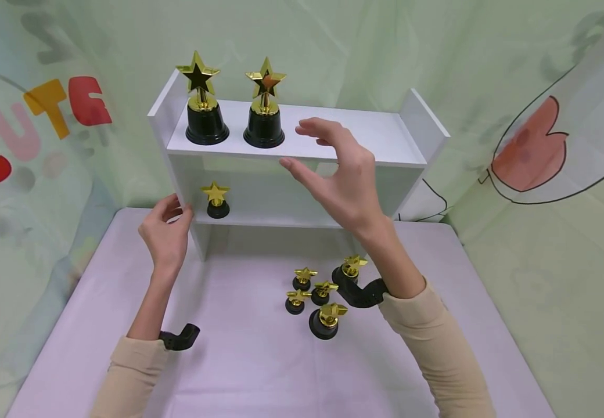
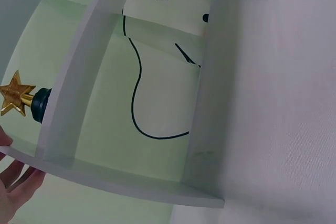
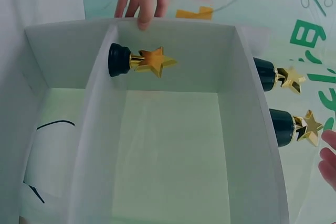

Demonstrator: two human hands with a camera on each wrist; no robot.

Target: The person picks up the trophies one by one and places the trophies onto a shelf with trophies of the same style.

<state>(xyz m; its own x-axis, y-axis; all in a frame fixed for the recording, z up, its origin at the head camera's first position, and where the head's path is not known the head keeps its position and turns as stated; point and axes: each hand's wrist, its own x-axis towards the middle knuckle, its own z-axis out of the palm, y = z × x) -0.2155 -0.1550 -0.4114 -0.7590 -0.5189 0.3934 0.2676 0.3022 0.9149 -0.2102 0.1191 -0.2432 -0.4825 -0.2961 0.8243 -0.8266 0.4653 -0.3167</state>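
My left hand (image 1: 165,235) grips the left side panel of a white shelf unit (image 1: 430,125), thumb on the inner face and fingers outside in the right wrist view. Held out before the top board, my right hand (image 1: 346,174) has thumb and fingers spread apart, with nothing between them. To its left on that board stand two large star trophies, a left one (image 1: 206,125) and a right one (image 1: 263,128), gold stars on black bases. A small star trophy (image 1: 218,208) stands on the middle board near the left panel, also visible in the left wrist view (image 2: 40,104).
On the lilac-covered table (image 1: 239,360), several more star trophies stand grouped before the unit's right side, among them a larger one (image 1: 324,324) at the front and another (image 1: 351,267) partly behind my right wrist camera (image 1: 362,293). A patterned curtain (image 1: 532,278) surrounds the table.
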